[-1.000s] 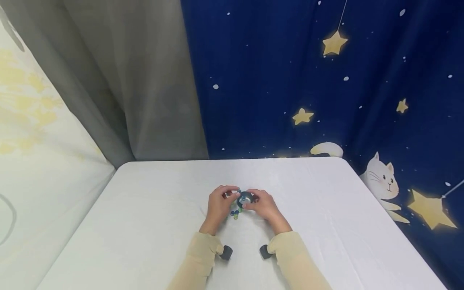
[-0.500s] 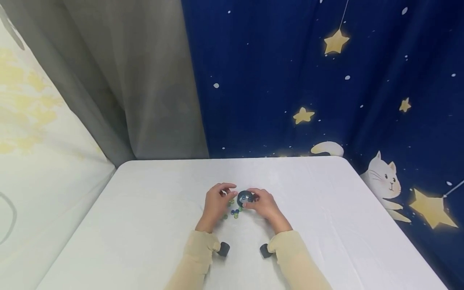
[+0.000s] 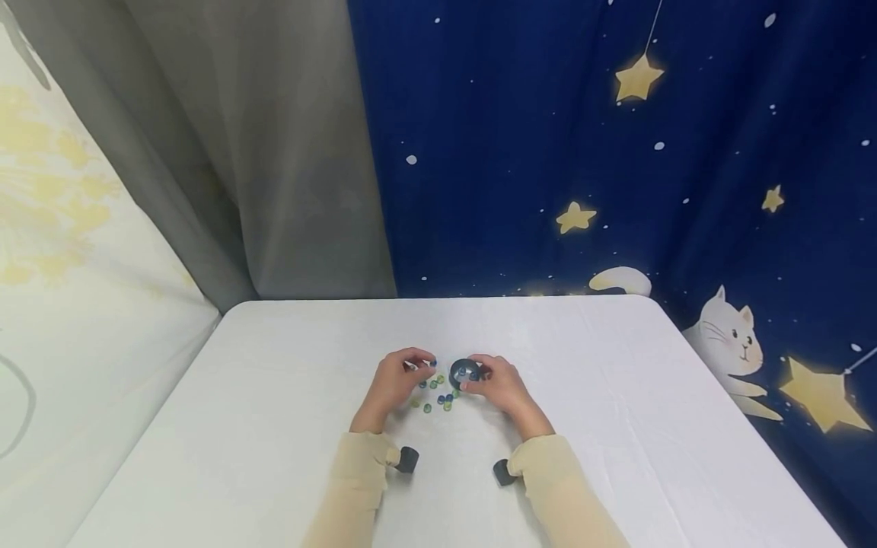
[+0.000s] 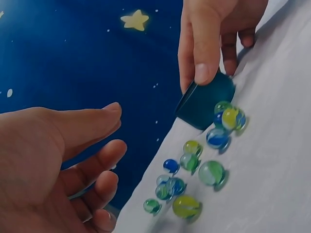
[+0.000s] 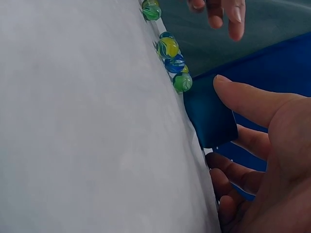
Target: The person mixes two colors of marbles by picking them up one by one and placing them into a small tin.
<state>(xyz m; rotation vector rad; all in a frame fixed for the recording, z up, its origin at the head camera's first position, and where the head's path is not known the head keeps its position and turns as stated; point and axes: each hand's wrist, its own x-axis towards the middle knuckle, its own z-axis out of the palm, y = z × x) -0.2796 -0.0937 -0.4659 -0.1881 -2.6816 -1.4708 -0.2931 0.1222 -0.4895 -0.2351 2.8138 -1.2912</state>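
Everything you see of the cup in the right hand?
Small dark teal cup, smooth and plain outside, round-rimmed, no handle visible; plastic or metal, can't tell. It looks upright on the white table, open side up, at least two bluish marbles inside. The right hand grips it from its right, thumb at the near rim.

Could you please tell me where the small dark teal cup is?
In the head view, the small dark teal cup is just right of centre, held by the right hand, with blue, green and yellow glass marbles to its left.
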